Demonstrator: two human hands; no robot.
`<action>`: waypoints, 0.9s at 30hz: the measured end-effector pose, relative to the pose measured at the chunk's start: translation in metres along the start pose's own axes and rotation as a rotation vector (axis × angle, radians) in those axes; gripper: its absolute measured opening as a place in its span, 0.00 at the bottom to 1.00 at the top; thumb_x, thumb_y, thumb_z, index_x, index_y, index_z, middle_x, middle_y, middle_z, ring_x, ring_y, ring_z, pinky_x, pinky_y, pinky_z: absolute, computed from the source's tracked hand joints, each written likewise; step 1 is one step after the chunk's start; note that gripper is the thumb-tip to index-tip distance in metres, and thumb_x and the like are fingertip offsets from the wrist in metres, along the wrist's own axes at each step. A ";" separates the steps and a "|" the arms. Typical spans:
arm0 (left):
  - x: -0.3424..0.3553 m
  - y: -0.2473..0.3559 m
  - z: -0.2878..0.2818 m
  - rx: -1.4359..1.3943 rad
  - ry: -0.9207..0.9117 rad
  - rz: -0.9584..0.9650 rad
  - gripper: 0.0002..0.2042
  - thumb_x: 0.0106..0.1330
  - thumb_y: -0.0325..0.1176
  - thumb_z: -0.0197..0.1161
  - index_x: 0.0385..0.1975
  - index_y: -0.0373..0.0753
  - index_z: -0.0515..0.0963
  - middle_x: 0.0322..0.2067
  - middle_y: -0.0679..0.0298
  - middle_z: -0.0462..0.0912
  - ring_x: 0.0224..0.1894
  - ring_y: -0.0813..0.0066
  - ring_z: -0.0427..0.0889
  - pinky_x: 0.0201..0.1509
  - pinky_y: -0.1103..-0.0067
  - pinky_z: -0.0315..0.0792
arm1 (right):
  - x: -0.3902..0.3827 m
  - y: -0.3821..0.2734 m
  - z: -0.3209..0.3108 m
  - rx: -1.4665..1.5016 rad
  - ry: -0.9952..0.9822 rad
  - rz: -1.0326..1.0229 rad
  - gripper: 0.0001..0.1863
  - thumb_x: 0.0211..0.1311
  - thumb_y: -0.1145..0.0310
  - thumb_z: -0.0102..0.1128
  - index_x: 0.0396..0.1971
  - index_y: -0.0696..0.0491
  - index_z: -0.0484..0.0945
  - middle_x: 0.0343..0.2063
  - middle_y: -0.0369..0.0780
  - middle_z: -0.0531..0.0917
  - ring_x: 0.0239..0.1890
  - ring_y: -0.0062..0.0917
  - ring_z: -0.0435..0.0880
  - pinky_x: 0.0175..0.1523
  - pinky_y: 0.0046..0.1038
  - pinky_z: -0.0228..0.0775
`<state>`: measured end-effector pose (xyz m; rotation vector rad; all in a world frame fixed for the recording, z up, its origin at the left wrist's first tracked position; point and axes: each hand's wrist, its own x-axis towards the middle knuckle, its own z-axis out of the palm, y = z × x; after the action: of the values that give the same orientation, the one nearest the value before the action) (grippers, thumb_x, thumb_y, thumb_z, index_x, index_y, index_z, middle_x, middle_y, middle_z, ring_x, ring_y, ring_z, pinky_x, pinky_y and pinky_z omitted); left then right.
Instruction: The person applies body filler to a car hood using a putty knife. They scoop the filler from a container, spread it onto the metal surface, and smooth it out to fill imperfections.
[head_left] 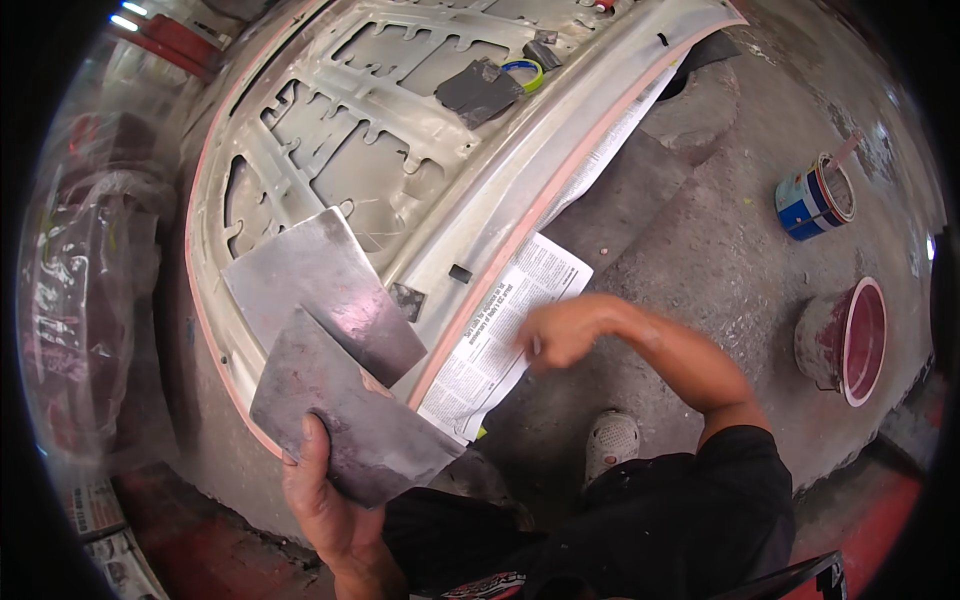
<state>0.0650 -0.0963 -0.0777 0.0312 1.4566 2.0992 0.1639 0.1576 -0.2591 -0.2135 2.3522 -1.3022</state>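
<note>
Here's the left hand [335, 520] low on the left, thumb pressed flat on the upper face of a dark grey plate [350, 415], the other fingers hidden beneath, so the grip is thumb against whatever lies under. The plate stretches up and right of that thumb, its long axis slanting from upper left to lower right. Just above it, partly covered, a second, shinier plate [330, 270] lies over the pale metal panel [480, 180]; whether the two touch, there's no telling. Moving right, past the panel's pink edge band [500, 264], comes the newspaper sheet [480, 370], and over its right margin the right hand [562, 330], blurred, fingers curled in; whether they pinch paper can't be told. The left hand has the plate; the right is apart from it, across the sheet. Farther right stand a blue can [808, 203] and a pink-stained bucket [822, 345].
</note>
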 end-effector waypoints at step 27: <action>0.001 0.009 -0.005 -0.031 -0.028 0.015 0.16 0.71 0.33 0.54 0.55 0.32 0.70 0.48 0.56 0.79 0.48 0.66 0.80 0.53 0.70 0.74 | -0.006 0.028 -0.035 -0.107 0.756 0.414 0.44 0.63 0.53 0.57 0.65 0.70 0.50 0.23 0.51 0.83 0.26 0.41 0.84 0.34 0.38 0.74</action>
<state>0.0587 -0.1021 -0.0724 0.0590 1.4116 2.1246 0.1558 0.2018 -0.2643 0.8335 2.8410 -1.1695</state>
